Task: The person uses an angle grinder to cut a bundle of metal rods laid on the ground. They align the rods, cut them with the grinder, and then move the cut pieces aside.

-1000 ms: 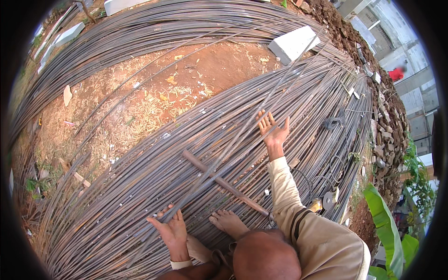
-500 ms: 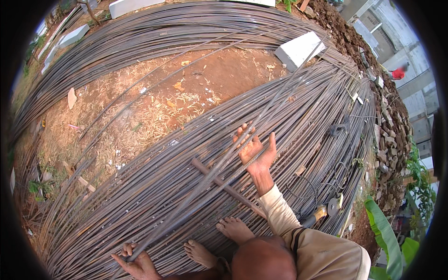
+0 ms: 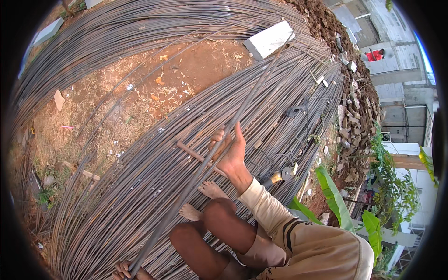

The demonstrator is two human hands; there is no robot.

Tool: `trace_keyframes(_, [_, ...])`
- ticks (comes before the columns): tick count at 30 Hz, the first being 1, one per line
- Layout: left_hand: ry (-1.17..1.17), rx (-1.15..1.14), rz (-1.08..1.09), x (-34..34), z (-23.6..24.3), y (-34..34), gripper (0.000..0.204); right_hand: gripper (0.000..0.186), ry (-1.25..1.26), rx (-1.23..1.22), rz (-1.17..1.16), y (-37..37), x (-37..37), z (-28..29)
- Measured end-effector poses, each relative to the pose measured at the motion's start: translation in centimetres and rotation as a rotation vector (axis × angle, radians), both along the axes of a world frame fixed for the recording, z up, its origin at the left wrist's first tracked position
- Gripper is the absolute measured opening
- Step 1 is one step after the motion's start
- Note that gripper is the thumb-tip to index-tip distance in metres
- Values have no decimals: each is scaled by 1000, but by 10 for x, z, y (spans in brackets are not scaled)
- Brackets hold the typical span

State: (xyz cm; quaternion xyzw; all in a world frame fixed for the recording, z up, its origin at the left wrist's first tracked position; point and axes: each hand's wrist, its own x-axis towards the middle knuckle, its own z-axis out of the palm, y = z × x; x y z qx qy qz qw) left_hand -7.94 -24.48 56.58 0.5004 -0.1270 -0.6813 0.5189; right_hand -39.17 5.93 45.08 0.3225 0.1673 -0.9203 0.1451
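Observation:
My right hand is closed round long steel bars that run diagonally from the bottom left toward the white block. My left hand grips the bars' near end at the lower edge, partly cut off. Below them lies a dense bundle of rusty rebar, with a short brown pipe across it beside my right hand. My bare feet rest on the bundle below that hand. An angle grinder and a loop of dark cable lie to the right.
A white block sits between the bundle and another curved band of rebar, around dry dirt. Rubble borders the right side, with banana leaves below. A person in red is farther back near concrete structures.
My right hand has come lower and closed round the bars, lifting them. My left hand has moved down and left. The view has shifted, bringing my knees into sight.

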Motion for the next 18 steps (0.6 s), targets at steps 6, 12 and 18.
trace_keyframes(6, [-14, -142, 5, 33, 216, -42, 18, 40, -166, 49, -7, -60, 35, 200])
trace_keyframes(12, [-33, -302, -11, -24, 386, -21, 39, 39, -300, 9, 62, -76, 26, 295])
trace_keyframes(18, [432, -184, -181, -108, 433, 15, 47, 36, -356, -7, 37, -74, -17, 379])
